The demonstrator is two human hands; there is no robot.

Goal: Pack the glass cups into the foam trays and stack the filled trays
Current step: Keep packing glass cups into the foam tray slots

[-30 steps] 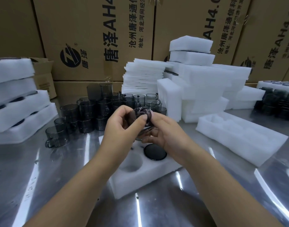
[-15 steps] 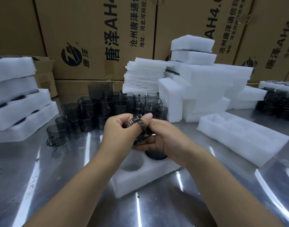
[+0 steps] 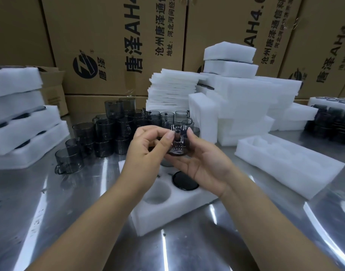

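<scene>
A smoky grey glass cup [image 3: 177,144] is held in the air between both hands, its handle facing me. My left hand [image 3: 146,151] pinches its left side and my right hand [image 3: 205,163] cups it from the right and below. Under the hands a white foam tray [image 3: 179,210] lies on the steel table. One of its round holes holds a dark cup [image 3: 185,180]; the hole to its left [image 3: 158,192] is bare. Several loose grey cups [image 3: 109,133] stand grouped behind the hands.
Filled foam trays [image 3: 20,122] are stacked at the left. Foam sheets [image 3: 171,90] and foam blocks [image 3: 246,106] pile up behind. Another foam tray [image 3: 289,163] lies at the right, more dark cups [image 3: 334,122] at the far right. Cardboard boxes [image 3: 118,45] wall the back.
The cup has been turned in my hands: its base faced me before, its handle faces me now. My right hand has opened out beneath it.
</scene>
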